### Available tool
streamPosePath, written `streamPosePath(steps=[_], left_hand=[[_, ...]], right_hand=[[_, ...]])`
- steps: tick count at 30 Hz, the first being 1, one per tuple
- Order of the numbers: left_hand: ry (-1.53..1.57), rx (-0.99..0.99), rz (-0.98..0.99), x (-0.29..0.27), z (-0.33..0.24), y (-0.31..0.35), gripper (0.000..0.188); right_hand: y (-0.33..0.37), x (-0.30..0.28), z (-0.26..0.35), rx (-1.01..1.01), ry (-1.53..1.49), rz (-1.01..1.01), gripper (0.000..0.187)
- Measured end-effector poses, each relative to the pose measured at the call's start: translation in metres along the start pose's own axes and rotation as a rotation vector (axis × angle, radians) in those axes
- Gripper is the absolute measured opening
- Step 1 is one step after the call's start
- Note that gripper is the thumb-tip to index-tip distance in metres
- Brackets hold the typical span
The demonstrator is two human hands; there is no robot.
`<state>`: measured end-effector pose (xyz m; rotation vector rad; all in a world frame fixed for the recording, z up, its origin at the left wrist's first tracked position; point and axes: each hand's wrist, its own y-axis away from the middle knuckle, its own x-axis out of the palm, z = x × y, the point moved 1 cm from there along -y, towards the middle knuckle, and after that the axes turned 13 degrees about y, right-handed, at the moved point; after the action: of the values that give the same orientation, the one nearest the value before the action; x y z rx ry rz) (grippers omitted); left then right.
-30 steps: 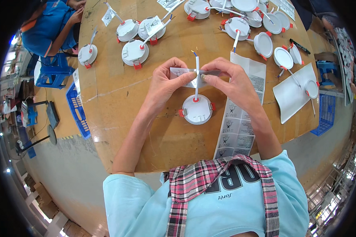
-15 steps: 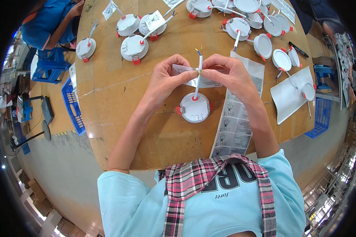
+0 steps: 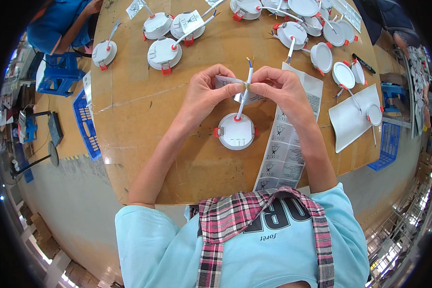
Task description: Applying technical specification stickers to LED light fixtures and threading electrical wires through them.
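A round white downlight with red-tipped spring clips lies on the table in front of me. Its white cable rises from a red grommet and ends in bare-tipped blue and yellow wires. Around this cable a silver label is wrapped, its ends pinched from both sides. My left hand closes thumb and finger on the label's left part. My right hand does the same on the right, fingertips meeting at the cable. Beside my right forearm lies a strip of silver labels.
Several downlights with tagged cables lie at the far left, and more are heaped at the far right. A white sheet and a black marker are on the right. Blue crates flank the table; a person in blue sits far left.
My hands and the cable's upper end have shifted slightly right. The label's flaps now show less between my fingers. The downlight stays in place.
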<state>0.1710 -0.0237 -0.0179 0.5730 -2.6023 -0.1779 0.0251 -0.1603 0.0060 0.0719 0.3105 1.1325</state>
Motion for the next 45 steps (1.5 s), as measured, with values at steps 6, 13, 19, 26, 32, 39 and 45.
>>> streamPosePath(steps=[6,13,19,26,32,39,45], left_hand=[[-0.126,0.089,-0.021,0.001,0.003,0.001,0.019],[-0.173,0.089,-0.044,0.000,0.004,0.001,0.018],[-0.191,0.087,-0.051,0.003,0.002,0.001,0.025],[-0.325,0.369,-0.324,-0.009,-0.009,0.021,0.036],[-0.641,0.291,-0.208,0.020,0.013,0.073,0.024],[-0.756,0.369,-0.209,0.038,0.023,0.070,0.016],[-0.854,0.476,-0.245,0.040,0.034,0.065,0.017]], right_hand=[[0.001,-0.002,-0.001,0.002,0.038,0.005,0.017],[0.000,0.000,-0.002,-0.028,0.044,-0.021,0.017],[0.001,0.001,-0.001,-0.080,0.082,-0.059,0.015],[0.001,0.004,0.002,-0.056,0.056,-0.084,0.015],[0.001,0.007,0.001,-0.098,0.049,-0.085,0.015],[0.005,0.010,0.003,-0.168,0.003,-0.089,0.015],[0.009,0.014,0.010,-0.287,0.438,-0.219,0.027]])
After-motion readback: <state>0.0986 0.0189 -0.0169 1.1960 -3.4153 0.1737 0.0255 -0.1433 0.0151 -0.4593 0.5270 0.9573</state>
